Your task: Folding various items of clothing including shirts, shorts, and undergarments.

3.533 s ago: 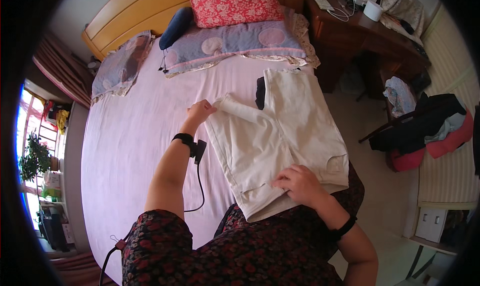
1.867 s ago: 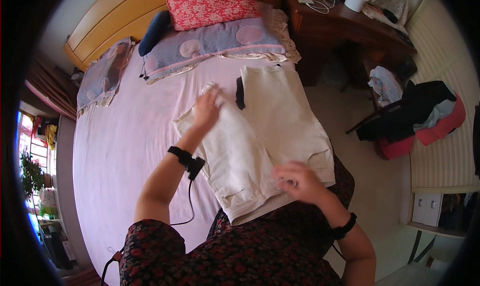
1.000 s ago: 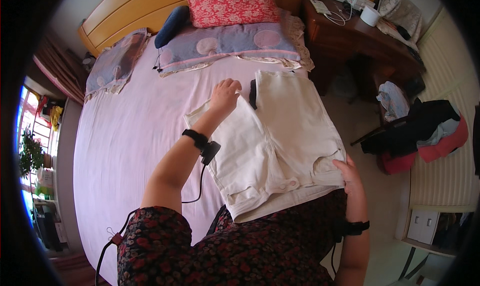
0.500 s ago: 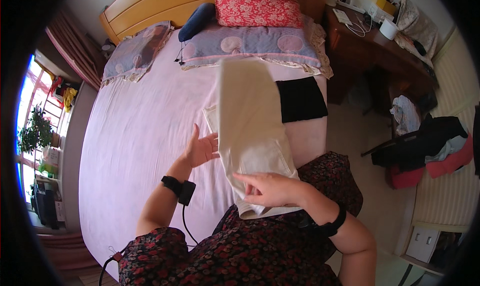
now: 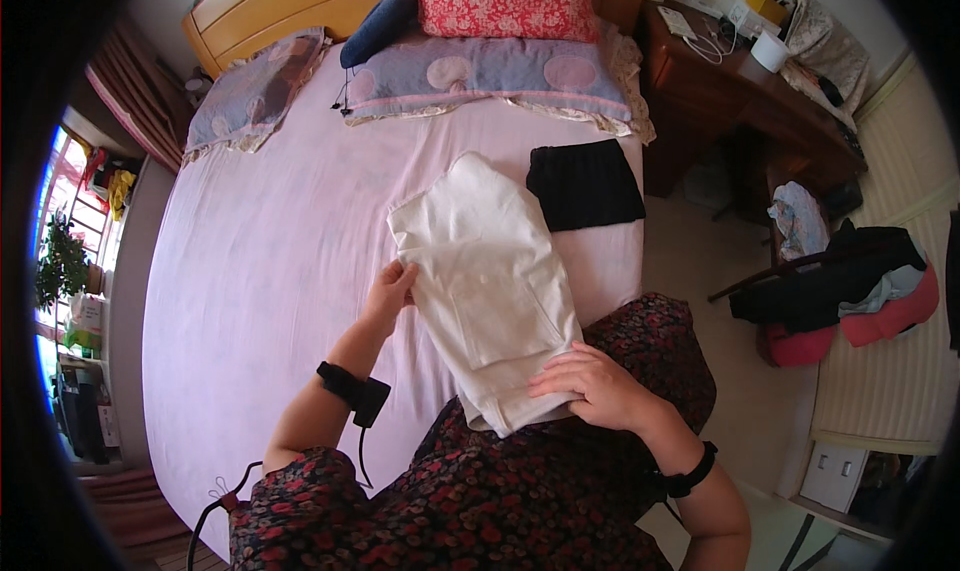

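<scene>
Wht shorts [image 5: 495,291] btwn L grip [image 5: 390,289] (pinch on side edge) & R grip [image 5: 598,386], spread atop waistband [image 5: 503,414].

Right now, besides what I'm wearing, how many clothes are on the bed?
2: the white pants, with your left hand at one edge and right hand on top, and the folded black garment, farther away toward the right. More could be hidden underneath.
</scene>
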Action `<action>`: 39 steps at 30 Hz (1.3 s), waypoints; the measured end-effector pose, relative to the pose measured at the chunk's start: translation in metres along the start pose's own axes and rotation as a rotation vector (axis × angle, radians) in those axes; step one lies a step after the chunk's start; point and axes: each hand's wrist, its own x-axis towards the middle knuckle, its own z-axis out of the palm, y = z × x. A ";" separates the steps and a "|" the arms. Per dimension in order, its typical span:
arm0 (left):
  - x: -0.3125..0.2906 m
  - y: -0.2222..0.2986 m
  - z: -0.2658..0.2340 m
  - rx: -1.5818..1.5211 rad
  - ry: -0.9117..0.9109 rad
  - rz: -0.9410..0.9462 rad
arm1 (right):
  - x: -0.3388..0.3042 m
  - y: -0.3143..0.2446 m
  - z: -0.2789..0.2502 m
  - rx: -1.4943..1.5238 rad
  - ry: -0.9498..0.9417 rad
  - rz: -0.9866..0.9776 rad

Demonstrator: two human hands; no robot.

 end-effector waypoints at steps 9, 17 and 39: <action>-0.013 -0.025 -0.012 -0.058 -0.054 -0.390 | 0.006 0.024 -0.028 0.408 0.002 0.328; 0.009 0.090 0.052 -0.335 -0.303 -0.154 | -0.014 0.064 -0.032 0.572 0.330 0.501; -0.043 0.211 0.139 -0.108 -0.613 0.206 | -0.047 -0.027 -0.124 1.256 0.920 -0.006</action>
